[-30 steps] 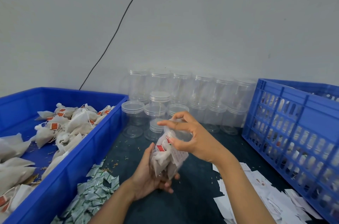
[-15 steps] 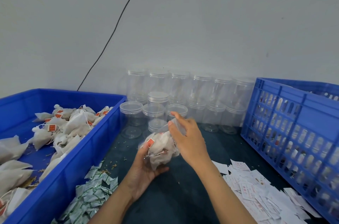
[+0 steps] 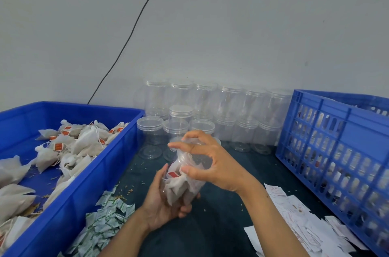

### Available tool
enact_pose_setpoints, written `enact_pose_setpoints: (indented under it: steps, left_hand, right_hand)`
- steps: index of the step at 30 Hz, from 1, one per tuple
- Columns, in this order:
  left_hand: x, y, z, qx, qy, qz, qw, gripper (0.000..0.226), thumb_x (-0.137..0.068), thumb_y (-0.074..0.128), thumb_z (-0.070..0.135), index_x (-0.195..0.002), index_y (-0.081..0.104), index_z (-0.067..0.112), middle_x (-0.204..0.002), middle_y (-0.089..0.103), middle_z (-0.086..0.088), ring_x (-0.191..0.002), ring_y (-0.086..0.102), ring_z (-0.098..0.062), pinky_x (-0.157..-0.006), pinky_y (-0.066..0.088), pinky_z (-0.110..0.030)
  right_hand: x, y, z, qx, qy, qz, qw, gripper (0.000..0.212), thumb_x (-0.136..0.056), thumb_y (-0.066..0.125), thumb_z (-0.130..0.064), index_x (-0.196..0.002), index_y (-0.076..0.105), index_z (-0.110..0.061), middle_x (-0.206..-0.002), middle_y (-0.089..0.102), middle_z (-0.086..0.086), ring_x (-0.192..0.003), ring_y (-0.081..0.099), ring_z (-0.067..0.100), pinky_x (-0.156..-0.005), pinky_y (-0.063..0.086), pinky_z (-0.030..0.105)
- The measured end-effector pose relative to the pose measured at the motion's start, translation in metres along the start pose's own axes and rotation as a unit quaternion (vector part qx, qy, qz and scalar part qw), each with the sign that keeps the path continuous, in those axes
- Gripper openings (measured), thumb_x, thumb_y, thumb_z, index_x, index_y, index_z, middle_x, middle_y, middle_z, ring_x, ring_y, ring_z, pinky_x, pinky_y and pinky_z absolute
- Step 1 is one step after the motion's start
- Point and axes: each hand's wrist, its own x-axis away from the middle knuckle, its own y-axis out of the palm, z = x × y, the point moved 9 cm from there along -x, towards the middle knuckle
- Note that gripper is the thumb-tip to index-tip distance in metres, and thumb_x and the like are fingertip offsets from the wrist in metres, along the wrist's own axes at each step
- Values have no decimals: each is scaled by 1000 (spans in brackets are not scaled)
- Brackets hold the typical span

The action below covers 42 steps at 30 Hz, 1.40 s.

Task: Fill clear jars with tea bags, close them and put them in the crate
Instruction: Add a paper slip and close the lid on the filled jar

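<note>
- no writing can be read anywhere; the tea bags carry small red tags, and the white slips (image 3: 303,225) at 4 o'clock show faint print too small to make out.
- the clear jar (image 3: 185,181) sits at the centre of the view, above the dark table (image 3: 221,225), packed with white tea bags (image 3: 176,185), one red tag showing through the wall.
- its long axis is tilted, base toward 7 o'clock, mouth toward 1 o'clock.
- the left hand (image 3: 162,204) cups the jar's base, fingers curled round it.
- the right hand (image 3: 212,164) arches over the mouth, fingertips spread around the clear lid (image 3: 195,151) and gripping its rim.
- at 9 o'clock a blue bin (image 3: 88,193) holds loose tea bags; small green-and-white sachets (image 3: 105,221) lie beside it at 7 o'clock.
- at 12 o'clock empty clear jars (image 3: 210,109) stand stacked against the wall.
- the blue crate (image 3: 328,122) stands at 3 o'clock.
</note>
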Motion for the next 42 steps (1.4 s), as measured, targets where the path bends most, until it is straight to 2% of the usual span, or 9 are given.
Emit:
enact_pose_setpoints:
  steps: [3,5,9,13,17,25,32,36,42]
  left_hand:
    - [-4,-4,2,39,22,29,999,66,-77,47,65,-95,72,7,-90,62,-21,-59,56,-26,-51,52,-32]
    - [-4,-9,6,40,52,55,996,57,-78,52,58,-108,68,11,-95,66,-17,-65,59,-24,-56,55,-34]
    - [-5,-7,4,-1,46,50,998,55,-83,49,54,-107,66,8,-87,67,-14,-62,57,-20,-57,54,-32]
    - [-7,-8,4,16,45,42,998,61,-81,47,58,-99,72,6,-86,65,-18,-64,58,-25,-60,55,-36]
    - [-8,-10,5,39,52,40,997,64,-80,45,65,-90,79,11,-90,68,-19,-70,64,-28,-65,57,-39]
    - [-8,-17,10,39,76,68,994,57,-81,47,60,-89,80,15,-98,71,-17,-76,68,-24,-66,58,-37]
    - [-4,-15,14,-7,103,76,992,61,-84,42,57,-115,64,9,-106,71,-19,-82,66,-25,-66,59,-36]
    - [0,-11,18,-41,115,84,989,63,-85,39,55,-121,59,8,-104,71,-18,-77,67,-23,-67,60,-35]
    - [2,-4,19,-57,104,75,990,67,-86,34,58,-122,59,7,-101,70,-18,-75,67,-22,-67,58,-35]
  right_hand:
    - [2,-6,26,4,94,76,993,39,-92,51,-54,-129,42,-62,-127,37,-22,-124,40,1,-104,37,28]
    - [6,-6,48,29,192,106,975,43,-92,38,-63,-135,34,-58,-138,37,-11,-126,46,16,-99,36,34]
    - [17,-8,74,88,300,80,946,57,-89,23,-72,-137,33,-43,-144,37,7,-126,44,33,-89,34,37]
    - [11,1,59,-54,213,22,975,83,-76,30,-82,-148,11,-46,-159,8,-13,-145,17,15,-110,23,35]
    - [6,-1,34,72,90,49,992,50,-93,37,-63,-140,22,-52,-145,32,-15,-134,33,9,-105,35,35]
    - [6,1,44,112,139,94,979,56,-97,30,-58,-148,9,-50,-146,33,-8,-132,39,18,-99,38,38]
    - [9,2,47,91,154,114,977,55,-95,28,-61,-146,7,-54,-149,30,-10,-133,38,15,-90,32,32]
    - [10,-3,48,54,165,120,977,53,-96,30,-60,-145,10,-56,-153,26,-11,-138,34,15,-102,33,36]
    - [14,-8,39,36,159,107,981,54,-91,34,-65,-139,9,-65,-148,28,-14,-137,32,11,-105,33,38]
